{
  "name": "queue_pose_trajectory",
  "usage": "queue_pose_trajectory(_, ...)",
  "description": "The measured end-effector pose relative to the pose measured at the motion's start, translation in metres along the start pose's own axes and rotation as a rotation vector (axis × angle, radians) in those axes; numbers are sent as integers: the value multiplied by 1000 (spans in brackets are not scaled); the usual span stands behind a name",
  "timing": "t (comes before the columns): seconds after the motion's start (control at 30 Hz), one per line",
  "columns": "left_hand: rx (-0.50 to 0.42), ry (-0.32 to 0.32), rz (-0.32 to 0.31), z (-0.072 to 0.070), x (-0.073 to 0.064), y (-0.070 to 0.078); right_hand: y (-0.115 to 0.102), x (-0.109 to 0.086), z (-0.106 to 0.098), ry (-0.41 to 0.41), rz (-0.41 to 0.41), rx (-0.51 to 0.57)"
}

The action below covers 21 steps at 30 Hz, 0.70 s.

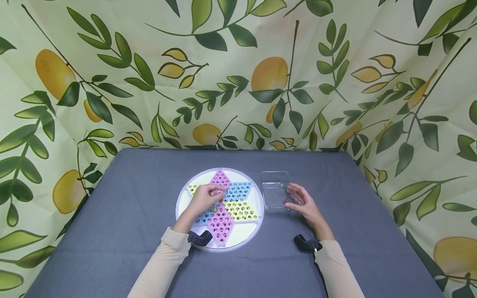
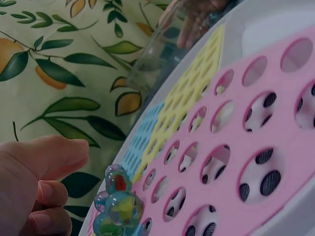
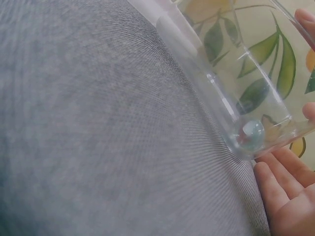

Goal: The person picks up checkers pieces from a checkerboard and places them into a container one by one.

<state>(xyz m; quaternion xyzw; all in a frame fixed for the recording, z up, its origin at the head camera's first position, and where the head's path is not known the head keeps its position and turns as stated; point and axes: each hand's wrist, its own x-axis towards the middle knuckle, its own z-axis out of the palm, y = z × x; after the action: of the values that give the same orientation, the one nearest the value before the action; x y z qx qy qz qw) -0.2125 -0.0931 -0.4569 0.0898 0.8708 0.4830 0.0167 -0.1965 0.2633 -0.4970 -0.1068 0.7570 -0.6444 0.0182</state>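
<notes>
My left hand (image 1: 205, 198) is over the middle of a round Chinese checkers board (image 1: 182, 231), fingers bent and thumb near the index fingertip. In the left wrist view its fingertips (image 2: 74, 152) stand beside a cluster of clear glass marbles (image 2: 123, 209) with coloured swirls; nothing shows between them. My right hand (image 1: 303, 203) is at the right side of a clear plastic box (image 1: 275, 196), fingers spread along its wall. In the right wrist view, a marble (image 3: 251, 133) sits in the box's corner, with the fingers (image 3: 278, 182) right beside that corner.
The board has pink, yellow and blue perforated star points on a white base. It stands on a grey cloth-covered table (image 1: 141, 207), close to the box's left side. A leaf-and-fruit patterned curtain (image 1: 231, 62) hangs behind. Black wrist cameras (image 1: 307, 243) are strapped to both wrists.
</notes>
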Motion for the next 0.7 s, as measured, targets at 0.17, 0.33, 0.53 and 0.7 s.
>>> queue_pose_trajectory(0.17, 31, 13, -19, 1, 4, -4, -1, 0, 0, 1, 11, -17)
queue_pose_trajectory(0.33, 74, 24, -38, 4, 9, -5, -1, 0, -1, 3, -3, -2)
queue_pose_trajectory(0.53, 106, 42, -73, 8, 13, -4, -1, 0, -1, -2, -11, 12)
queue_pose_trajectory(0.7, 174, 61, -103, 10, 14, -2, 0, 0, 0, -5, -12, 9)
